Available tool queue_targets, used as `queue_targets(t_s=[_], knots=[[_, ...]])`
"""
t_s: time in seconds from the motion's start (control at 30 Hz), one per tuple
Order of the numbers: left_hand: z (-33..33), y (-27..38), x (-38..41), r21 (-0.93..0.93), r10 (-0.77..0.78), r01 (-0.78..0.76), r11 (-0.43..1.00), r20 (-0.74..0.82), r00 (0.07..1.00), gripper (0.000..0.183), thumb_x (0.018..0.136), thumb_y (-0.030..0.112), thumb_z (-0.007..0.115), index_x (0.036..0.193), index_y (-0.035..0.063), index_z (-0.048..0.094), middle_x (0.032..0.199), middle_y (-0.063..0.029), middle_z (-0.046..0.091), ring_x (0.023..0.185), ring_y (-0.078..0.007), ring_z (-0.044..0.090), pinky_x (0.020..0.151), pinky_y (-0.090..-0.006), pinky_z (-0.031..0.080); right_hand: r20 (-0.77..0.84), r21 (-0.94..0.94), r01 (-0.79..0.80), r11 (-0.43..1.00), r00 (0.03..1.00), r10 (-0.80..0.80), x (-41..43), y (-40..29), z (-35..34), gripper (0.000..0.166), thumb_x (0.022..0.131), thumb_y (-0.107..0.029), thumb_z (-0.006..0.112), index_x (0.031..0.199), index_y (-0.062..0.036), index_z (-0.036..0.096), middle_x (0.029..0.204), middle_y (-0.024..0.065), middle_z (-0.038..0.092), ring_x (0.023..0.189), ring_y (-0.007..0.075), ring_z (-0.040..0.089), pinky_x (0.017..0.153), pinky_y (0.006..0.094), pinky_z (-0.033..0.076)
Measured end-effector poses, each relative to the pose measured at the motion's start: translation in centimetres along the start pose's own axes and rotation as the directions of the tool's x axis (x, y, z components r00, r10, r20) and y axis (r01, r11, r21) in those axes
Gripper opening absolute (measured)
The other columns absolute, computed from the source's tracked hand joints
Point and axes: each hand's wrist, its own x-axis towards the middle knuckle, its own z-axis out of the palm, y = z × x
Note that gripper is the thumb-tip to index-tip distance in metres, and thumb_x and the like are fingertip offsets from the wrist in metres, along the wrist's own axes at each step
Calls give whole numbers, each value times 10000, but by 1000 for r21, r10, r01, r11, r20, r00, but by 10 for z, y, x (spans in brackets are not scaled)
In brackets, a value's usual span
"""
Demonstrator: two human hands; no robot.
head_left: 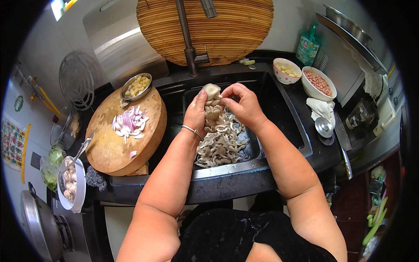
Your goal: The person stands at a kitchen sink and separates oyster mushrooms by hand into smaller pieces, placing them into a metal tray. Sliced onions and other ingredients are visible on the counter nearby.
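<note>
My left hand grips a cluster of oyster mushrooms above the black sink. The fingertips of my right hand pinch the cluster's right edge; exactly which piece they hold is hidden. Below both hands, a heap of loose oyster mushroom pieces fills much of the sink's basin. A bluish patch shows beside the heap on its right. Around my left wrist sits a silver bangle.
Left of the sink, a round wooden chopping board carries sliced shallot or onion and a metal bowl of yellowish cubes. A faucet rises behind. Bowls of garlic cloves and peanuts stand right, above a knife.
</note>
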Motion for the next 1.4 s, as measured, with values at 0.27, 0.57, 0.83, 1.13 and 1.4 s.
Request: queue_targets(t_s=[0.27,0.57,0.83,1.13,1.4], knots=[[-6,6,1,-72,-8,13,997,75,997,423,890,397,502,1141,57,517,962,-101,620,746,-157,619,653,-278,526,-79,105,-199,974,975,207,3,25,-14,184,847,-145,611,1003,-49,592,884,0,592,793,63,538,654,206,447],[1,0,-4,88,12,-28,996,174,985,469,783,272,705,1134,67,471,976,-58,587,805,-135,602,708,-265,514,104,277,-245,929,969,225,2,-3,-10,327,824,-201,648,1081,-18,564,961,41,606,847,92,558,722,227,460],[-9,-2,-1,39,-54,48,998,188,981,630,696,592,653,1030,67,555,819,-42,585,712,-121,592,580,-253,514,220,510,-305,804,950,220,3,-5,-14,367,728,-125,735,1008,-13,526,897,56,604,814,116,581,776,271,492],[-5,5,-2,-99,-190,196,975,70,979,397,872,375,517,1119,64,537,818,-74,596,669,-168,599,593,-295,525,248,576,-372,728,928,278,3,-3,-15,268,781,-123,686,997,-51,544,925,40,604,815,108,575,717,245,491],[0,14,-6,-73,-28,28,997,3,1000,458,904,126,392,1359,173,370,962,-78,573,755,-190,598,665,-307,527,109,725,-382,573,885,453,10,9,-31,175,843,-137,621,1000,-93,558,872,24,615,756,119,592,622,223,480]])
